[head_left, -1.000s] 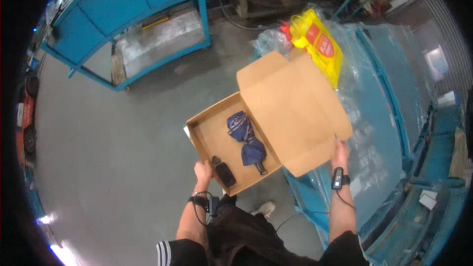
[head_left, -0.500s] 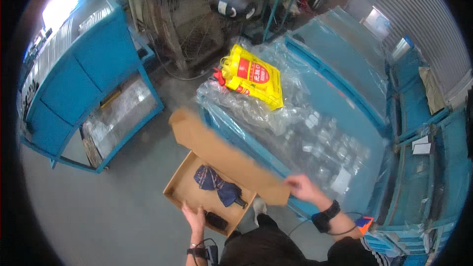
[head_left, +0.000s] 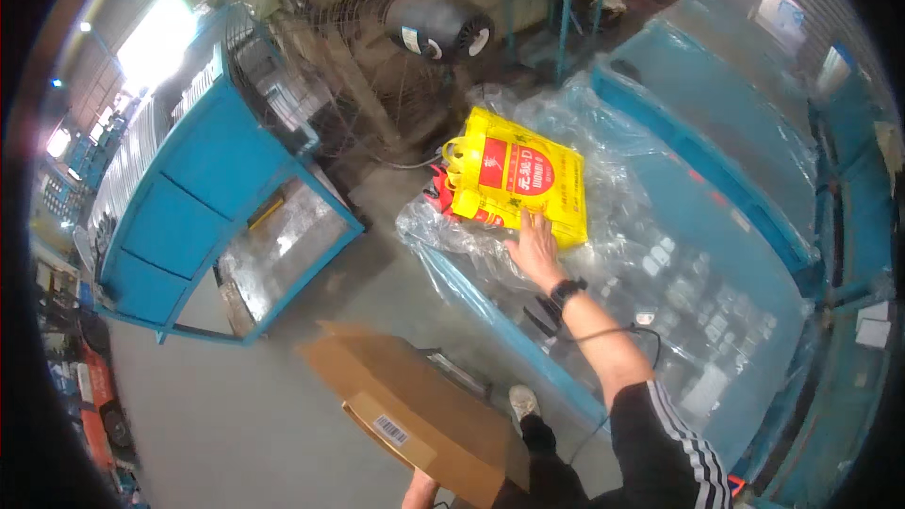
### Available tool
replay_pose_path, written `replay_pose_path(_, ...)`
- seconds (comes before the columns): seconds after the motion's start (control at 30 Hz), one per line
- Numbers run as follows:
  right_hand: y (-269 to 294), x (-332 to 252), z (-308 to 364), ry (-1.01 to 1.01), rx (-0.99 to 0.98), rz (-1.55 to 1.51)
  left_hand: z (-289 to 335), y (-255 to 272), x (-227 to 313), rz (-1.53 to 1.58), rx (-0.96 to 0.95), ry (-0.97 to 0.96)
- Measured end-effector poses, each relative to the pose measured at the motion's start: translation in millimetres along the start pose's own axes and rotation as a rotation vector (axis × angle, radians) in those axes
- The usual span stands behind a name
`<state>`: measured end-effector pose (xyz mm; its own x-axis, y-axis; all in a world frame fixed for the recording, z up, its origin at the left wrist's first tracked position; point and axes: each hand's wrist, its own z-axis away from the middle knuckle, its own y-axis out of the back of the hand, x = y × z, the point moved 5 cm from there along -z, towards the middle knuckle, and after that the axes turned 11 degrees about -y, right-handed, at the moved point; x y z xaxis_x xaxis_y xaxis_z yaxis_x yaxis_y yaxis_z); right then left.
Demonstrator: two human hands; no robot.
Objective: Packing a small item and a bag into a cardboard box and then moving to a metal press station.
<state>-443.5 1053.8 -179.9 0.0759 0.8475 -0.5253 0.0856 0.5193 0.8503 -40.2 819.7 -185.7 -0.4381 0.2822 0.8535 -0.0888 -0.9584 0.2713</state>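
Blue tabletop under clear plastic, centre right: one yellow bag, right hand touching it, grip loose, unclosed. One cardboard box, lower centre, left hand gripping its edge.

Ahead and to your right, a blue bench carries clear crumpled plastic; on that plastic lies a yellow bag, with a red item at its left end. Pale patches nearer you are too blurred to name. Your grey floor bears your shoe and, leftward, a blue cart, whose lower shelf holds a yellow strip.
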Motion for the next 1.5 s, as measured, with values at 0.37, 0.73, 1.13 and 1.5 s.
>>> replay_pose_path(0.37,56.3,48.9,-90.2,0.332,0.602,-0.473,-32.8,-34.1,48.8,0.4,0.079,0.037)
replay_pose_path(0.73,344.9,-74.7,63.3,0.365,0.355,-0.735,-18.2,-11.2,-20.4,-0.071,-0.011,-0.078)
replay_pose_path(1.13,193.8,-199.1,226.3,0.314,-0.188,-0.921,80.8,32.6,-90.8,0.056,0.096,-0.087)
replay_pose_path(1.5,-40.3,-161.5,450.7,0.701,-0.662,-0.331,103.2,128.9,-95.5,0.49,0.604,-0.388)
